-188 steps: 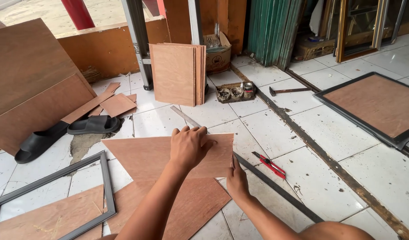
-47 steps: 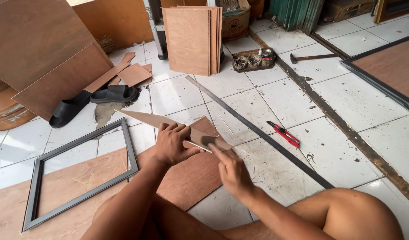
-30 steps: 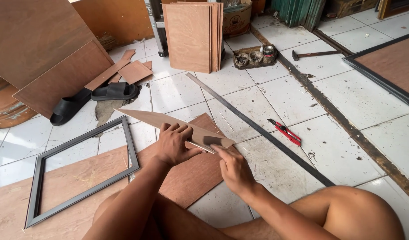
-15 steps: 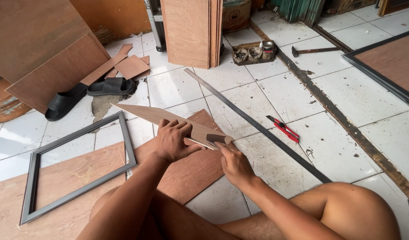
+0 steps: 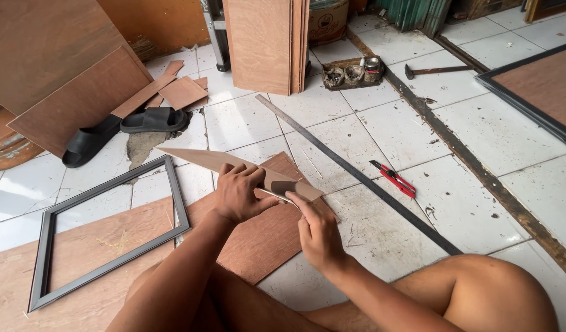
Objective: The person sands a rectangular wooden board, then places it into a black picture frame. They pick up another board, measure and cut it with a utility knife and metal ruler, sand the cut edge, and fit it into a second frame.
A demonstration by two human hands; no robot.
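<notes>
Both hands, left hand [image 5: 237, 192] and right hand [image 5: 316, 230], grip a plywood strip [image 5: 233, 165] pointing up-left.

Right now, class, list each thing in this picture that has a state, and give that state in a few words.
Plywood strip: lifted off the floor, held in both hands.
Left hand: grip closed over the strip.
Right hand: pinching the strip's near end.
Utility knife: lying on the tiles, unheld.
Hammer: lying flat.
Picture frame: flat, empty.

Plywood offcut [image 5: 233, 165] now lifted, tilted
</notes>
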